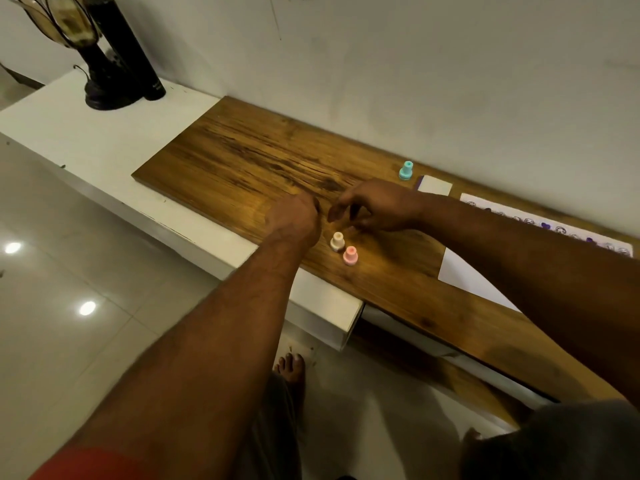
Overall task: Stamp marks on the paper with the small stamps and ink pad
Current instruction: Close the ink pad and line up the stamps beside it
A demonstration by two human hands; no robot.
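Note:
Two small stamps stand upright on the wooden board (242, 157): a cream stamp (337, 241) and a pink stamp (350, 255) just right of it. A teal stamp (406, 170) stands farther back near the wall. Right of it lies the white ink pad (435, 186). The paper (464, 271) lies at the right, with a row of purple marks along its far edge, mostly under my right forearm. My left hand (293, 220) is curled into a fist just left of the cream stamp; nothing shows in it. My right hand (375, 206) hovers above the cream stamp, fingers apart and empty.
A white shelf (86, 140) carries the board. At its far left stand a dark ornamental lamp (100, 77) and a black cylinder (128, 46). The wall runs right behind the board. Glossy floor tiles and my bare foot (291, 367) lie below.

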